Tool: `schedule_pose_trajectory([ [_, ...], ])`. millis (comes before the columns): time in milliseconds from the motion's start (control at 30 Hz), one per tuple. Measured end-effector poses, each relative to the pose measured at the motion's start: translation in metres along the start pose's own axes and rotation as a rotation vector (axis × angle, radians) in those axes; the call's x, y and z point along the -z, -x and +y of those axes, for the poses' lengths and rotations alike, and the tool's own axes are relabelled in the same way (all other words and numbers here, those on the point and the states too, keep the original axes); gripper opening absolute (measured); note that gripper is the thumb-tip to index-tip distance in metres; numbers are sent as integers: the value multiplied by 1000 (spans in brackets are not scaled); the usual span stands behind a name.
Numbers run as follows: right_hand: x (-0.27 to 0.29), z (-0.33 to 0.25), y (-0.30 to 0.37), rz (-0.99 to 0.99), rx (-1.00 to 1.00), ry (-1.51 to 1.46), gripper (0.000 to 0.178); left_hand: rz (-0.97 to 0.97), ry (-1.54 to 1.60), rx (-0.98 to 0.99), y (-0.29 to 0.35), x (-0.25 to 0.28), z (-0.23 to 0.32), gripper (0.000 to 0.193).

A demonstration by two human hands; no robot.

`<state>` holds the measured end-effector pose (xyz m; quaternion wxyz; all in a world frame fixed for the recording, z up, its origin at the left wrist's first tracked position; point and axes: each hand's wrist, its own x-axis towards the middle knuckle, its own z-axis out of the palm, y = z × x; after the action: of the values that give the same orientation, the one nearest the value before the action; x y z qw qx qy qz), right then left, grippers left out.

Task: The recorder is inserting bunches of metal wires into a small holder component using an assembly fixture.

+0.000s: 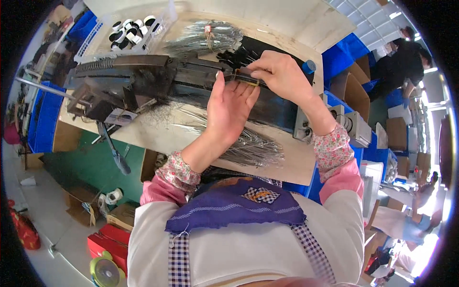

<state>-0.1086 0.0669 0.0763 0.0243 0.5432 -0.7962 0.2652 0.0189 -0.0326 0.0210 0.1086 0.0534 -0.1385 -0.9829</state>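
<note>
My left hand (229, 107) is raised with fingers together, its fingertips against a small dark flat piece (245, 77) that lies on the black machine (138, 79). My right hand (279, 71) pinches the same piece from the right with thumb and forefinger. A loose bundle of thin silvery wires (248, 148) lies on the wooden bench (162, 136) just under my left wrist. A second, tied wire bundle (203, 38) lies behind the machine.
A white crate (131, 28) with black-and-white spools stands at the back left. Blue bins (40, 117) flank the bench on the left and right. A grey control box (306, 125) sits at the machine's right end. Another person (406, 62) works at far right. Cardboard boxes (119, 215) lie on the floor.
</note>
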Motion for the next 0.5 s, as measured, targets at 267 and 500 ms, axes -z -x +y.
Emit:
schedule_pose_trajectory([
  [267,7,5,5,-15,11,11,16,-11,60,51,1,1,-1,60],
  [500,6,-38,19,40,-92,278,12,-35,37,-8,4,7,1,51],
])
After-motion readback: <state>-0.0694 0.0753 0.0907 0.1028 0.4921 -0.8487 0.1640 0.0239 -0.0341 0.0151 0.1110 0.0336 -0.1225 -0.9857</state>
